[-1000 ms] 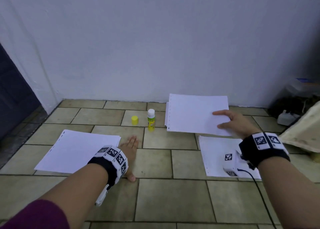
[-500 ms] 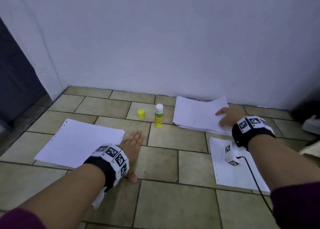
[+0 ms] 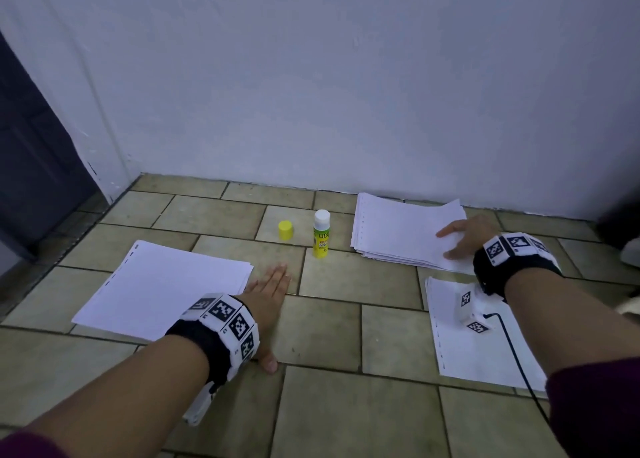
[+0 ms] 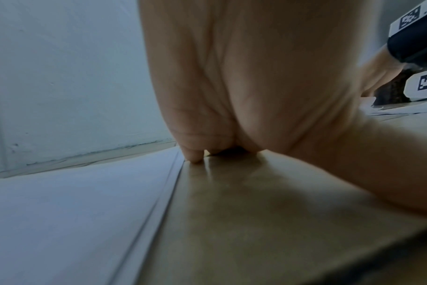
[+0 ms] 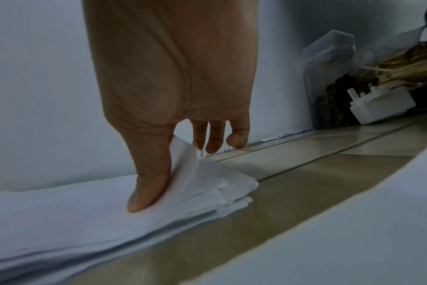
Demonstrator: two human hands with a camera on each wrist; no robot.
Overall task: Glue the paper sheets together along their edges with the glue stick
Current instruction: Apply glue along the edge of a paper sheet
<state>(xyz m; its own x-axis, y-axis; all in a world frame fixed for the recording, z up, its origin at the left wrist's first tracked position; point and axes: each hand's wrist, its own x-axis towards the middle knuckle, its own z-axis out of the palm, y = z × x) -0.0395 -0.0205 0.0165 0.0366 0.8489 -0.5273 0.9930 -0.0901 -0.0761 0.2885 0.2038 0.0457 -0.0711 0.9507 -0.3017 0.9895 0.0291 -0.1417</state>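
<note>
Right hand (image 5: 173, 81): on the far-right paper stack (image 3: 401, 229), thumb (image 5: 149, 185) pressed flat on the top sheet, that sheet's near-right corner curled up between thumb and fingers (image 5: 215, 135); grip is a light pinch on one corner, judged the start of peeling a single sheet off

Left hand (image 3: 268, 293): flat on the tiled floor (image 3: 346, 416), fingers straight, holding nothing; its outer edge lies just beside the right edge of the left paper pile (image 3: 162, 284)

Glue stick (image 3: 321, 233): upright, uncapped, white tip showing, long axis vertical; on the floor between the two far paper groups, beyond the left hand and left of the right hand

Yellow cap (image 3: 286, 230): standing just left of the glue stick, apart from it

Near-right sheets (image 3: 460, 353): lying flat below the right wrist

Key relation: the glue stick lies far and slightly right of the free left hand, which looks marginally nearer; the right hand is occupied with paper
</note>
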